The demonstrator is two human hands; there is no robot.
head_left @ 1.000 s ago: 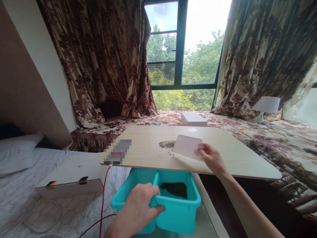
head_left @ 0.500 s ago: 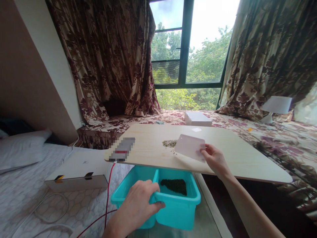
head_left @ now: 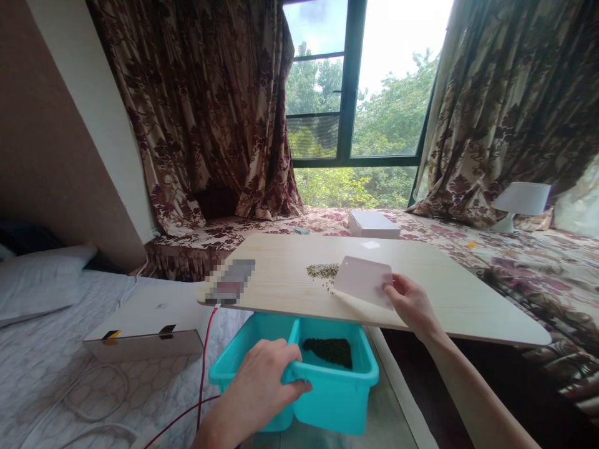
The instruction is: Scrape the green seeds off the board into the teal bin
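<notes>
My left hand (head_left: 264,380) grips the near rim of a turquoise two-compartment bin (head_left: 334,402) at its divider, just below the table's front edge. Dark grains (head_left: 330,352) lie in the bin's right compartment; my hand hides part of the left one. Between the thumb and fingers of my right hand (head_left: 412,302) is a translucent white plastic scraper sheet (head_left: 362,282), tilted over the tabletop. Its left edge is beside a small heap of greenish grains (head_left: 322,270) on the pale wooden table (head_left: 468,299). A few grains lie scattered in front of the heap.
At the table's left end is a pixelated dark device (head_left: 231,282) with a red cable (head_left: 206,355). A white box (head_left: 145,318) rests on the bed to the left. Behind the table, another white box (head_left: 374,223) and a lamp (head_left: 521,199) stand on the window ledge.
My right hand and the plastic scraper sheet have shifted slightly right, uncovering a little more of the grain heap. My left hand and the bin look unmoved.
</notes>
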